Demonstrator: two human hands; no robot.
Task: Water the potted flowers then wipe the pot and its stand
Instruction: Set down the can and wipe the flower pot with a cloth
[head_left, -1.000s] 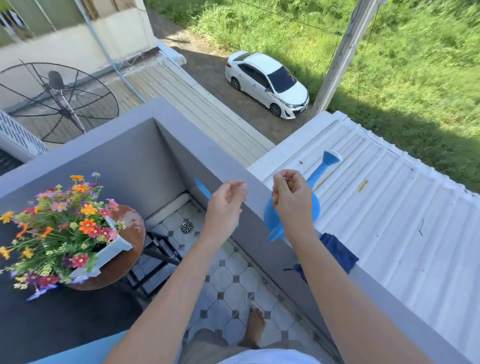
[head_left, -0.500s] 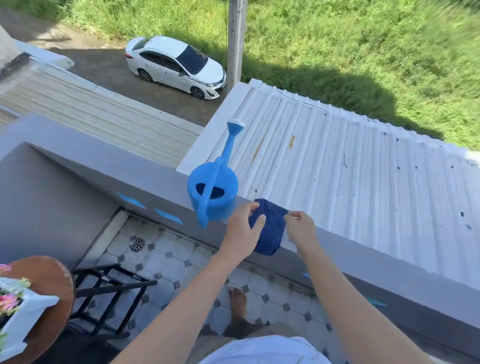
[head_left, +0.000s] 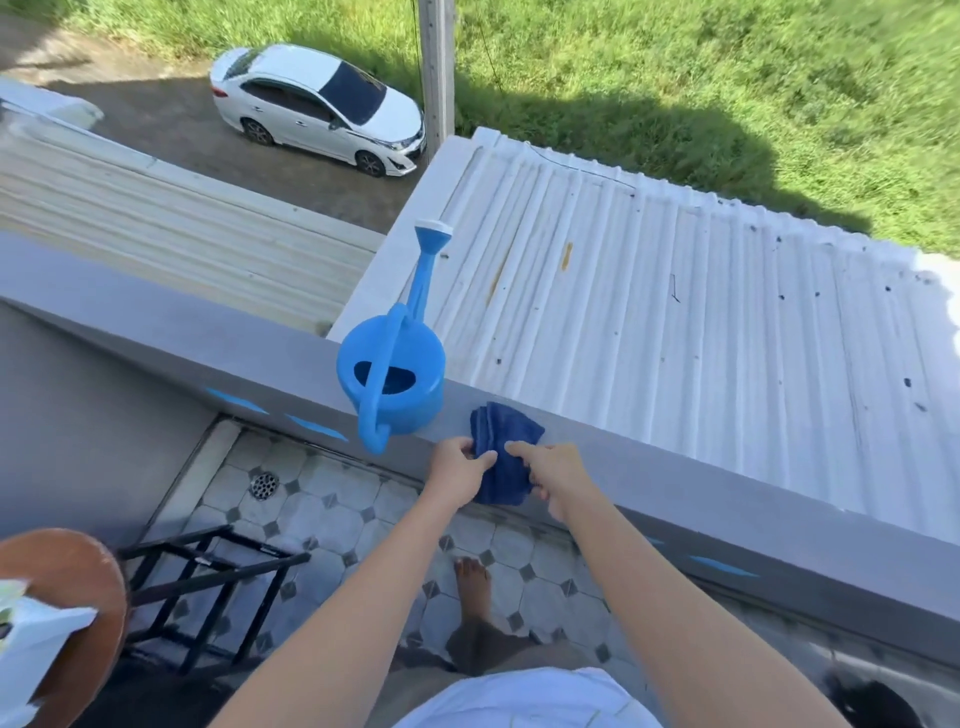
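Note:
A dark blue cloth (head_left: 501, 449) lies folded over the top of the grey balcony wall (head_left: 675, 483). My left hand (head_left: 460, 470) pinches its left edge and my right hand (head_left: 553, 475) grips its right edge. Just left of the cloth a bright blue watering can (head_left: 395, 384) stands on the wall, spout pointing away. At the bottom left only a corner of the white flower pot (head_left: 31, 639) shows, sitting on the round brown stand top (head_left: 78, 571) with black metal legs (head_left: 218, 587).
The balcony floor is grey octagon tile with a round drain (head_left: 265, 486). My bare foot (head_left: 472, 582) stands near the wall. Beyond the wall lies a white corrugated roof (head_left: 675, 322), then a white car (head_left: 317, 106), a pole and grass.
My view swung right, away from the flowers, toward the wall. Both hands went from empty in the air to the blue cloth and took hold of it.

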